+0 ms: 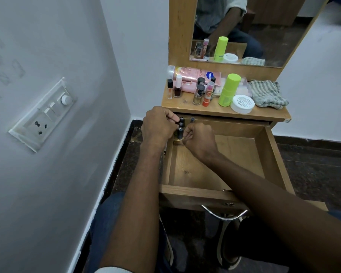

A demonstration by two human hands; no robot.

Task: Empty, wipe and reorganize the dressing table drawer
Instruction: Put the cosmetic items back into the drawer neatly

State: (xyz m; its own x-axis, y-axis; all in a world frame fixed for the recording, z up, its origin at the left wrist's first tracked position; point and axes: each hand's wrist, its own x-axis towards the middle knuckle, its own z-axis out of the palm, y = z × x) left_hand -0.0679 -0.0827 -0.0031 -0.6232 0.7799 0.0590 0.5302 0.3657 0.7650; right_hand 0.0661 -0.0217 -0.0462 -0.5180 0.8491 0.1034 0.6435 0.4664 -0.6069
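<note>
The wooden drawer [268, 160] is pulled out, its floor mostly bare. In its far left corner stand several dark-capped nail polish bottles [181, 123]. My left hand [158, 125] pinches the caps of the rear bottles. My right hand [200, 139] grips the base of a gold-coloured bottle [179, 134] in front of them. One more dark cap [192, 120] shows at the drawer's back edge. On the table top [220, 112] stand more small bottles [198, 93], a lime green stick [229, 89], a white jar [242, 103], pink tubes [197, 74] and a striped cloth [268, 94].
A mirror [244, 30] rises behind the table top. The white wall with a switch panel [45, 113] lies close on the left. A metal handle [224, 214] sticks out from the drawer front, above my knees and the dark floor.
</note>
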